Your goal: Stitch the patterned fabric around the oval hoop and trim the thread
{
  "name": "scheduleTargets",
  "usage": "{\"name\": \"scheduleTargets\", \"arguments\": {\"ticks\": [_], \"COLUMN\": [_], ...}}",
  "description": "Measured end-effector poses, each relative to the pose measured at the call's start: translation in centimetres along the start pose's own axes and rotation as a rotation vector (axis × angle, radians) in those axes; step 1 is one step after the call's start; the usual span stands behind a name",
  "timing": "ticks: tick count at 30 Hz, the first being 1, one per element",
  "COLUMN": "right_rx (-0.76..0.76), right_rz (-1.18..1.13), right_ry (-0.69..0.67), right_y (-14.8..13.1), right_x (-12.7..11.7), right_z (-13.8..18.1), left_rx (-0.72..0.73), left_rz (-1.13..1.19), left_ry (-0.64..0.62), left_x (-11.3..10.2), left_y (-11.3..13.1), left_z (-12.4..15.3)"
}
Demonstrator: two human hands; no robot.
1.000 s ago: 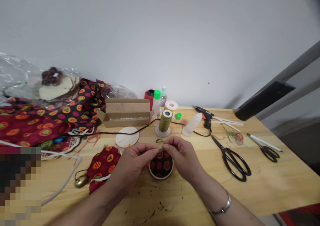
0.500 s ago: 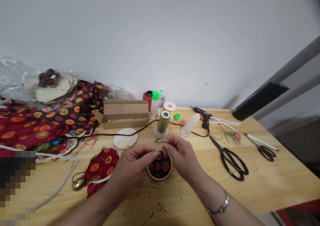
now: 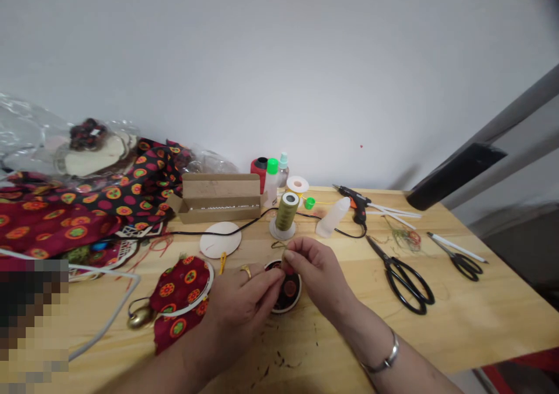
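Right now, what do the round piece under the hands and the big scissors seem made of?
Round piece: matte printed fabric, dark with red-orange dots, on a pale rim, possibly wood. Big scissors: likely metal, black all over, slightly glossy.

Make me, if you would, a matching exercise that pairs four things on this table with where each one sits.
Things:
1. olive thread spool
2. large black scissors
3. cardboard box
4. small fabric-covered disc

Places:
a. held between the left hand and the right hand
b. lying flat, to the right of the right hand
c. standing upright just beyond the hands
d. open, left of the bottles

Pairs: 1-c, 2-b, 3-d, 4-a.
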State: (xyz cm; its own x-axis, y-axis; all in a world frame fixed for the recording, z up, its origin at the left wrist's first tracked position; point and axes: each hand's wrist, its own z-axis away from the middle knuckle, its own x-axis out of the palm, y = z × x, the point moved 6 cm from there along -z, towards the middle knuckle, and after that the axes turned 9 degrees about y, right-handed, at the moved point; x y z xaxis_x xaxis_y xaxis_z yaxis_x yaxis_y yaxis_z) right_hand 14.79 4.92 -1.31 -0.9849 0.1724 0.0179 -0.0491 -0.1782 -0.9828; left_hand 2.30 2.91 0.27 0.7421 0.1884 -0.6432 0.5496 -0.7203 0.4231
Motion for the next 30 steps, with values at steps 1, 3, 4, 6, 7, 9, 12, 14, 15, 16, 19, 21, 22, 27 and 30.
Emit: {"name": "scheduleTargets", "arguments": {"ticks": [1,3,4,6,7,9,12,14,15,16,19,21,22,27,30], "right_rx": [0.006,0.023,0.033,0.057,0.069,0.084,0.078,0.062,0.054,0.049,0.041,0.029,0.021,-0.002,-0.011], "right_rz": [-0.016,-0.048,-0.064,-0.094,-0.106,-0.117,-0.1,-0.081,-0.073,-0.067,-0.052,-0.042,-0.036,0.011,0.026], "right_ry": [0.0,-0.002,-0.005,-0.018,-0.026,-0.034,-0.027,-0.018,-0.013,-0.008,0.019,0.037,0.042,0.053,0.059], "right_y": [0.1,0.2,0.3,0.4,0.5,0.6,0.6,0.6,0.6,0.6,0.8,0.9,1.0,1.5,1.4], "right_x": [0.0,0.0,0.0,0.1,0.2,0.3,0.3,0.4,0.4,0.4,0.5,0.5,0.6,0.7,0.7], "right_z": [0.0,0.0,0.0,0.0,0.0,0.1,0.1,0.1,0.2,0.2,0.4,0.5,0.5,0.5,0.5], "left_rx": [0.026,0.059,0.068,0.08,0.083,0.082,0.069,0.072,0.074,0.076,0.087,0.1,0.106,0.143,0.161], "left_rz": [-0.027,-0.064,-0.076,-0.088,-0.093,-0.099,-0.109,-0.11,-0.11,-0.11,-0.105,-0.094,-0.091,-0.106,-0.111], "left_ry": [0.013,0.031,0.036,0.037,0.035,0.03,0.009,0.006,0.008,0.013,0.009,0.004,0.0,0.005,0.034], "left_x": [-0.1,-0.2,-0.2,-0.2,-0.2,-0.1,0.2,0.3,0.4,0.4,0.6,0.6,0.6,0.5,0.6], "left_y": [0.1,0.2,0.3,0.4,0.4,0.4,0.1,0.0,0.0,0.1,0.3,0.6,0.7,1.0,0.9], "left_z": [0.0,0.1,0.1,0.1,0.1,0.2,0.3,0.4,0.4,0.4,0.5,0.6,0.6,0.5,0.6]}}
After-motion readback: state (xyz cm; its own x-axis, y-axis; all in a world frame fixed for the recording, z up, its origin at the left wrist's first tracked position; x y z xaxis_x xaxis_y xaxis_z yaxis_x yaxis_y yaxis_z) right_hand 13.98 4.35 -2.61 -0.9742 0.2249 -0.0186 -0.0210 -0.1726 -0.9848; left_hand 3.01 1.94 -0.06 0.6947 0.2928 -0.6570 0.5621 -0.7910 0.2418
